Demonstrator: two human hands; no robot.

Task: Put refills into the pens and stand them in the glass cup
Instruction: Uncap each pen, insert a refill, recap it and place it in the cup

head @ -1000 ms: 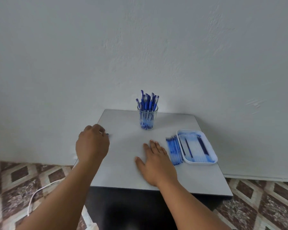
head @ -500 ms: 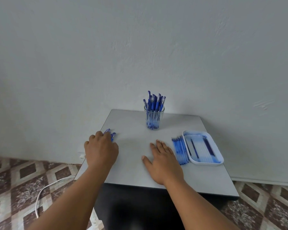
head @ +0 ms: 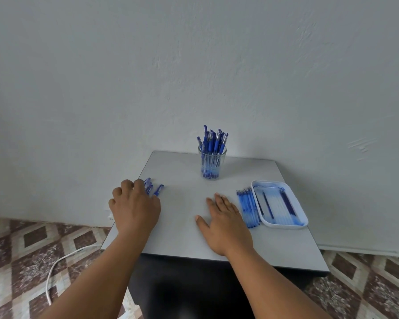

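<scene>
Near the table's (head: 184,238) left edge the left hand (head: 135,209) curls over light, stiff, slippery pens (head: 153,187), best pinched mid-barrel, though I cannot tell if it grips them, while the right hand (head: 226,218) lies flat beside the refills (head: 248,207), the glass cup (head: 212,162) at the far edge.

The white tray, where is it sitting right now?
In the head view, the white tray sits on the right side of the grey table, with a row of refills along its left edge, beside the right hand.

You have soft, even daylight with no glare; only faint shadows sit under the hands on the table (head: 182,171). Focus is sharp centrally, while the wide lens bends and stretches the edges
</scene>
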